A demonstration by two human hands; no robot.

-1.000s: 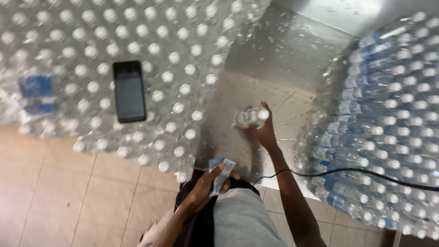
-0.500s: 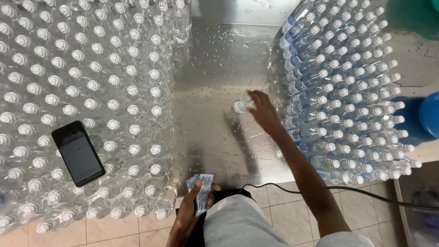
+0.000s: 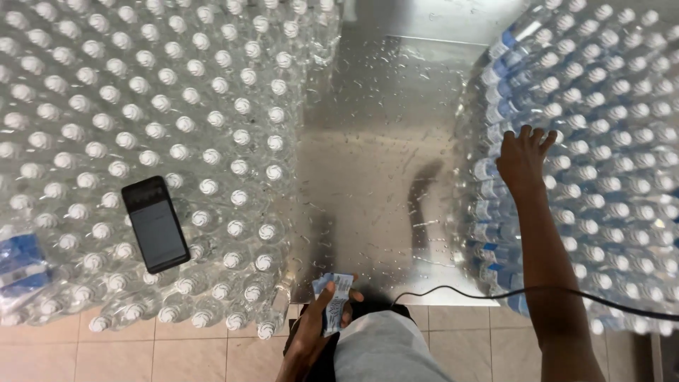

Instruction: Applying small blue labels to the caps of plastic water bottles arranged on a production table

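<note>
On the right stack of labelled bottles [image 3: 601, 141], the right hand [image 3: 522, 157] lies flat, fingers spread; the left hand [image 3: 320, 322] pinches blue labels [image 3: 334, 301]; many bare bottles [image 3: 141, 106] wait, I think.

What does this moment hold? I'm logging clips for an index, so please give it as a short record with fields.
setting: wet metal table between two masses of clear capped bottles, tiled floor below
left hand: holds a small stack of blue-and-white labels near the table's front edge
right hand: spread over the caps of the right bottle stack, which carries blue labels
left bottle stack: unlabelled; a dark phone lies on its caps
other: black cable crosses the right forearm
</note>
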